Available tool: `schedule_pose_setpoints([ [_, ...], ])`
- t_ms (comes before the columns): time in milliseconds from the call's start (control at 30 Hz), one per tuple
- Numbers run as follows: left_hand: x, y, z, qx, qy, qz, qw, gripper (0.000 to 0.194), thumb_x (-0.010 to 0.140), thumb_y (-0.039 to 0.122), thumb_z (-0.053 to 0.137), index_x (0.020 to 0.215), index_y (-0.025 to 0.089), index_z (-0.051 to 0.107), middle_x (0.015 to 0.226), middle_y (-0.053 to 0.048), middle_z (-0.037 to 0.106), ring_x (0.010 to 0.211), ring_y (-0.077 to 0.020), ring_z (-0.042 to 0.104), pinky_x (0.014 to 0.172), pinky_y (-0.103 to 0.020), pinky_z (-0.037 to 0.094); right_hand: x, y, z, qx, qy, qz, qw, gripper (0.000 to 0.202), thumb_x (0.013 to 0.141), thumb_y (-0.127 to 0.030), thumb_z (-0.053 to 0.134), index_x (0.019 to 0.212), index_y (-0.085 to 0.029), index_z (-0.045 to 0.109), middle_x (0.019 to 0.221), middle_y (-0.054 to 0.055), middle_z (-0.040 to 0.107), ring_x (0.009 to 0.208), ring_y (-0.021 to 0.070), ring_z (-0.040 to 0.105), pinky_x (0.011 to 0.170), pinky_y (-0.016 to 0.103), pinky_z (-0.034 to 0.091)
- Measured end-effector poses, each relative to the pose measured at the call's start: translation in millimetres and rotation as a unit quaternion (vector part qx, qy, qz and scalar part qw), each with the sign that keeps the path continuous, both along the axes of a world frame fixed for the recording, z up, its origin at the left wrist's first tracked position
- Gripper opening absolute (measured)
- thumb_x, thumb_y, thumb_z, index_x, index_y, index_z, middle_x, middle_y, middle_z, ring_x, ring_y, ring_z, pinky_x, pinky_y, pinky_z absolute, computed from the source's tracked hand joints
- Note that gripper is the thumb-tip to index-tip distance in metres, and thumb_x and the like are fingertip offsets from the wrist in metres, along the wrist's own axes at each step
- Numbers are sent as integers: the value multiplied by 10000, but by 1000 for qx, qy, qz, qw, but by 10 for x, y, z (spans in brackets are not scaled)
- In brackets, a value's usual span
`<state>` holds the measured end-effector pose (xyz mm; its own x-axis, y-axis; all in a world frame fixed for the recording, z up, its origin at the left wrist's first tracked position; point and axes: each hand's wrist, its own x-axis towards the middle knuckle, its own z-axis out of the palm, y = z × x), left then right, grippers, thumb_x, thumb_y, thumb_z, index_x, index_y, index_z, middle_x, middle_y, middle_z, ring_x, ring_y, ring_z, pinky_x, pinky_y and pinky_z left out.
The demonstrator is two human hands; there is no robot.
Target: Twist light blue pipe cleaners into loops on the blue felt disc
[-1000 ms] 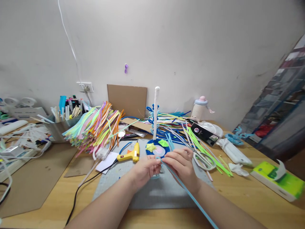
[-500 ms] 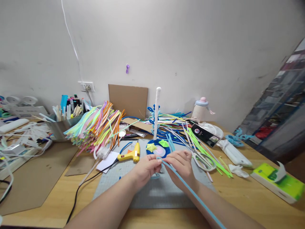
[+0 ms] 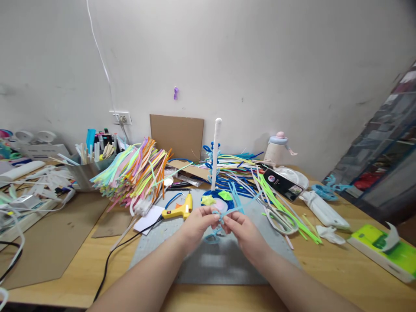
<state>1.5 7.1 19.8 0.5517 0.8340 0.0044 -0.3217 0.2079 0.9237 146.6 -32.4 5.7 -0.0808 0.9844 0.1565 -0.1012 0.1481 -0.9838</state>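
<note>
Between my two hands is a light blue pipe cleaner (image 3: 241,209), bent into loops below the fingers, with a straight end running up to the right. My left hand (image 3: 200,225) pinches it from the left. The fingertips of my right hand (image 3: 243,232) close on it from the right, almost touching the left ones. Just beyond stands a white upright stem (image 3: 216,149) with blue curls around it. Its round dark blue base (image 3: 230,203) carries a yellow star (image 3: 208,199) and a green star (image 3: 225,196); my fingers partly cover its front.
A yellow glue gun (image 3: 178,211) lies left on the grey cutting mat (image 3: 227,268), its black cord trailing forward. A large bundle of pipe cleaners (image 3: 133,173) stands behind it. Scissors (image 3: 281,219), a phone (image 3: 282,185) and a green tissue pack (image 3: 385,251) are on the right.
The pipe cleaner's free end has swung from over my right forearm to pointing up and right beyond my hands. My right hand has turned to pinch with its fingertips.
</note>
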Motion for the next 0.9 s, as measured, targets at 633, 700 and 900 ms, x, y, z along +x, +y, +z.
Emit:
schedule_pose_setpoints([
  [633,23,-34,-17,-133,-50,-69,987,146,623,204,677,606,113,565,571,28,436,521,-58,383,530,-202,290,213,-20,148,462,-446,-155,750,172,795,-112,526,872,-244,606,837,10,668,792,152,586,844,363,327],
  [700,22,-44,-27,-139,-56,-78,986,142,638,206,666,608,112,564,571,27,431,516,-58,379,523,-204,283,227,-21,124,463,-439,-145,756,184,789,-100,529,890,-236,600,836,24,664,785,161,582,808,362,356],
  [900,26,-65,-44,-131,-71,-85,985,115,657,193,652,640,106,579,598,16,445,538,-60,394,537,-200,286,189,-39,50,434,-371,-112,813,214,779,-94,513,930,-223,592,831,63,637,777,183,563,691,328,433],
])
